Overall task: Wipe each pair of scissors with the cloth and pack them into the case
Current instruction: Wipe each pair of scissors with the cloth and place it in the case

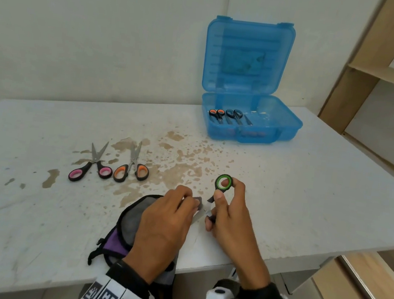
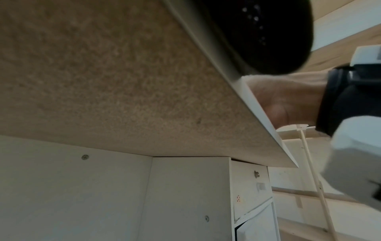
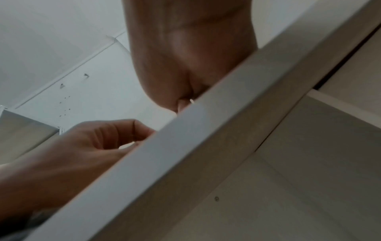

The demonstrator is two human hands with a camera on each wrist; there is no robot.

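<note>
place: plain workroom | cues: stained white table (image 1: 310, 188), bare wall (image 1: 82, 23), wooden shelving (image 1: 374, 67)

Head view: bright, even, diffuse light; no hard shadows on the table (image 1: 35, 204), only soft shade under the left hand (image 1: 165, 220) and right hand (image 1: 231, 223). Sharp centre. Wide-angle bending at the edges; shelf frame (image 1: 366, 58) leans. Lower right corner smeared. Blue case (image 1: 249, 121) slightly soft, translucent lid glows.

Left wrist view: dim, grainy under the tabletop; dark blob at top out of focus.

Right wrist view: dim, motion-blurred, table edge (image 3: 164, 163) smeared.
</note>
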